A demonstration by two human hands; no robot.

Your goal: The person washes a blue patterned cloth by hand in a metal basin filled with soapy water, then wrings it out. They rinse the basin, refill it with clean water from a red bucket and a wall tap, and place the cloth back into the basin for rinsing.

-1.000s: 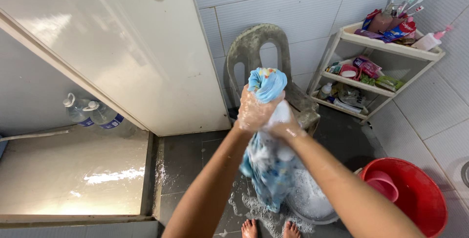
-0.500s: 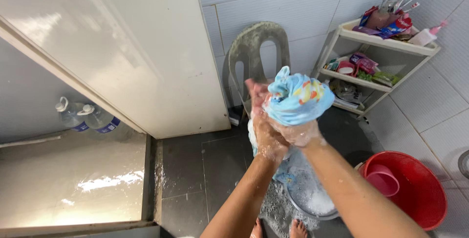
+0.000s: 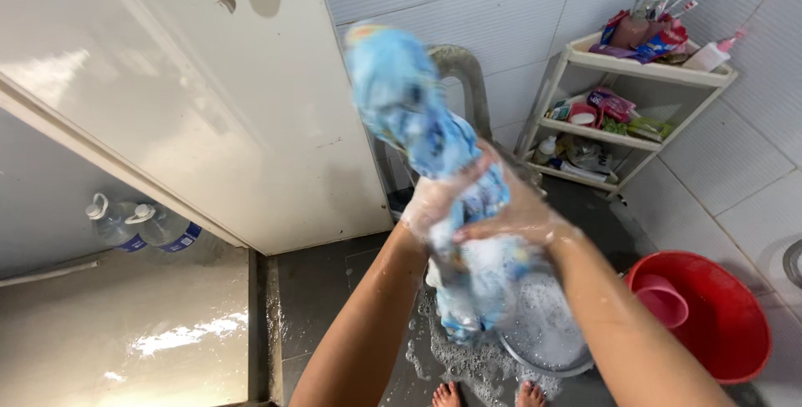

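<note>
Up swings the soapy blue cloth [image 3: 418,131], left hand [image 3: 430,202] and right hand [image 3: 510,219] clenched around it mid-scrub; next, another firm rub.

The blue patterned cloth [image 3: 418,131] at the centre of the frame is soaked and soft, foamy where the wet, glistening left hand [image 3: 434,200] and right hand [image 3: 514,215] close around it. Lower centre, the metal basin [image 3: 547,336] looks smooth under white suds. The red plastic bucket [image 3: 718,323] at lower right is glossy. The dark floor tiles [image 3: 334,290] shine wet; the grey plastic chair [image 3: 464,68] looks dull and grimy.
</note>
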